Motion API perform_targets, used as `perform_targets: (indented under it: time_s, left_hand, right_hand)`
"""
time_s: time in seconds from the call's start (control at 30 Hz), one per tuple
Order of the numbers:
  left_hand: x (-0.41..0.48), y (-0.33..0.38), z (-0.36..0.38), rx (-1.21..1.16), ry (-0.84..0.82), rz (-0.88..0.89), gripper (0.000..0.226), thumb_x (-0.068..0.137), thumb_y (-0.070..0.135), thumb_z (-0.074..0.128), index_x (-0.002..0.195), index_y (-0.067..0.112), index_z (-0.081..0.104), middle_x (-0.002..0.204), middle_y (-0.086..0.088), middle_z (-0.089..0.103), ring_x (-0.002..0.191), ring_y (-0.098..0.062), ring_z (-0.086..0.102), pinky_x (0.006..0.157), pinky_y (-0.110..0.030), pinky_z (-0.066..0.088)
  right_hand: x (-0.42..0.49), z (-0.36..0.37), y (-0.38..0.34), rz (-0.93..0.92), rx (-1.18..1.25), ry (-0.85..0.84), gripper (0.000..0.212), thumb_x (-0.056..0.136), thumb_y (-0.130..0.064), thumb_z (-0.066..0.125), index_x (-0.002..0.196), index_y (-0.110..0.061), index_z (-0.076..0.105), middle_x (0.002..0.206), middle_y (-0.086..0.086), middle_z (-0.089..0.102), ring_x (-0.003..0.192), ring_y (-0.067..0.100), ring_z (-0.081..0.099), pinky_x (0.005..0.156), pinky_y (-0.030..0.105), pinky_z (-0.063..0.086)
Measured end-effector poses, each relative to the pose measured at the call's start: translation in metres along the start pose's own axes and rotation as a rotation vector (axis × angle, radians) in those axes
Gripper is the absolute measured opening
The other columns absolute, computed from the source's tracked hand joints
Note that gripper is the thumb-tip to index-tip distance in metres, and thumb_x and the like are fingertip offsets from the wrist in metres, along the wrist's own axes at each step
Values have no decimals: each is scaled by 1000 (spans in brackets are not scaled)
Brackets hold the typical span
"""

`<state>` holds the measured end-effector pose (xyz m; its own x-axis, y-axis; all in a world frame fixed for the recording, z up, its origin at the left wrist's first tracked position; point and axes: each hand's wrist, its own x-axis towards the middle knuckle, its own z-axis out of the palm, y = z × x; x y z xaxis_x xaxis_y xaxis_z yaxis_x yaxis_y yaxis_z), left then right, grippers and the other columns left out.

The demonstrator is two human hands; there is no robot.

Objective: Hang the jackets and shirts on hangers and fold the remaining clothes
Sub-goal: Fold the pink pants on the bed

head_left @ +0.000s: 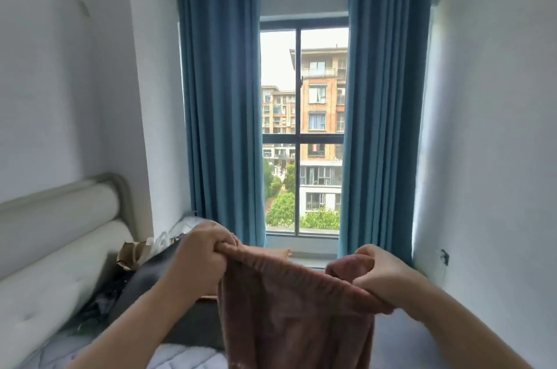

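Note:
A brown-pink garment with a gathered elastic waistband (289,308) hangs in front of me, stretched between both hands. My left hand (202,254) grips the left end of the waistband with curled fingers. My right hand (382,275) grips the right end, the cloth bunched in its fist. The lower part of the garment drops out of the bottom of the frame. On the bed at the left lies a pile of dark grey clothes (144,287).
A bed with a padded cream headboard (60,248) fills the left side, with a light quilted cover (187,356) below. A crumpled brown paper bag (132,251) sits by the pile. Ahead are a window (301,133) with blue curtains (220,103); white walls close in on both sides.

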<state>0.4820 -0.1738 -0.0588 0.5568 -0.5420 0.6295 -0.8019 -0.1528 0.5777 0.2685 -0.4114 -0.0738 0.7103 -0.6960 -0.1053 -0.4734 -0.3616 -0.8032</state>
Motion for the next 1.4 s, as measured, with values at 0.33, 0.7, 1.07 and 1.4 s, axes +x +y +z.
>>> perform_targets:
  time_s: [0.33,0.7,1.07,1.4]
  left_hand:
    - [88,68,-71,98,63,177,48,64,-17,48,53,28,62,74,-4,69,74,-19,65,66,-25,51]
    - [122,45,-159,306,-186,283,22,66,8,63,49,20,62,85,14,57,72,-10,60,57,-12,41]
    - [144,8,-186,655,-253,243,37,92,28,62,57,25,50,67,8,56,63,-7,53,55,-12,31]
    - [160,18,-192,313,69,165,29,94,17,58,66,16,52,63,1,55,59,-10,50,52,-22,32]
  right_hand:
    - [-8,-17,-87,-415,-850,238,12,81,-23,55,88,-33,53,84,-11,59,78,12,58,71,35,55]
    - [-2,-31,-154,-71,160,381,19,92,-17,48,97,-4,61,91,13,65,77,24,64,64,36,58]
    - [-16,-70,-211,-90,512,293,42,79,18,33,103,8,65,100,25,67,82,34,69,57,38,59]
    - [-34,-99,-223,-448,612,-26,24,63,3,51,64,-14,67,73,9,63,59,15,63,51,31,50]
